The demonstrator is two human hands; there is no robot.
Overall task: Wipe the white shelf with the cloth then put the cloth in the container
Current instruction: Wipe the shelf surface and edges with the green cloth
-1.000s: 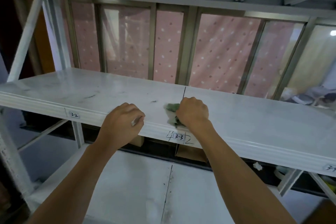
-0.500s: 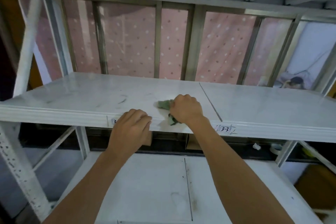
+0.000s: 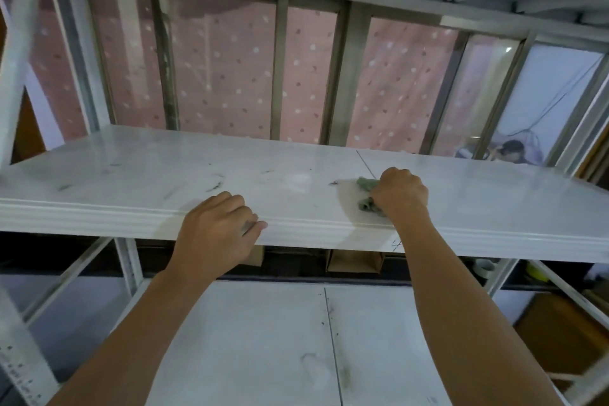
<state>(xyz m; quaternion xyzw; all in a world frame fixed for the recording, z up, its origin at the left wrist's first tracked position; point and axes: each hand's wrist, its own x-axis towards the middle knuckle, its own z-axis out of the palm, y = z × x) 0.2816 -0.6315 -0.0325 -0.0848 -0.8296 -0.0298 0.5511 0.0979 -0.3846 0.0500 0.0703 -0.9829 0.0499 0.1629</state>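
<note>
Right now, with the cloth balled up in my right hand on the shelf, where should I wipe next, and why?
Probably slide the right hand and green cloth leftward along the white shelf: dark smudges show there, while the left hand only rests on the front edge.

head view | worn on person's head | faces forward and slightly down at white shelf (image 3: 131, 175) front edge | close, within arm's reach | only view

On the shelf (image 3: 131, 171), the cloth (image 3: 367, 194) lies under the right hand (image 3: 400, 196), left hand (image 3: 217, 227) at its front edge.
</note>
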